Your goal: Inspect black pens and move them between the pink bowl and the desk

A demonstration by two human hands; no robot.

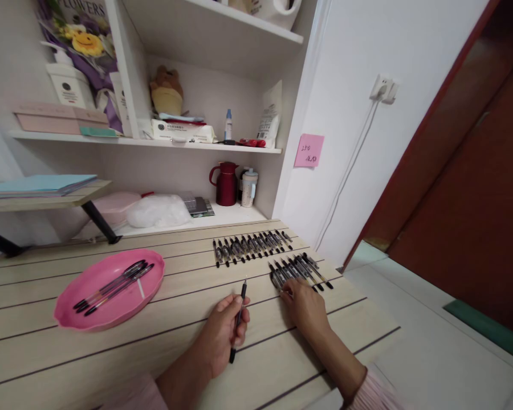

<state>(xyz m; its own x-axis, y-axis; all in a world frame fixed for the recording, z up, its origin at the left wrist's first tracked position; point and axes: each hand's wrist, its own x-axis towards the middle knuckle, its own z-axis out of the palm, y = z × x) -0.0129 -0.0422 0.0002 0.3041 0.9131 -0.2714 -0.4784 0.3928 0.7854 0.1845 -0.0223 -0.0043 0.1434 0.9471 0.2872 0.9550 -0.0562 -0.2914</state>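
Pink plastic makes the shallow dish point(96, 276) on the table's left, with three pens point(113, 286) and one white stick point(141, 288) inside. Before me, the left hand point(226, 327) pinches one dark pen point(243, 291), tip upward. The right hand point(305, 307) curls at the nearer row point(299, 269); whether it grips anything, I cannot tell. That row has perhaps eight pens, the farther row point(248, 246) roughly a dozen, both too crowded to count surely. Most pens, I judge, are lined up; four lie outside the rows.
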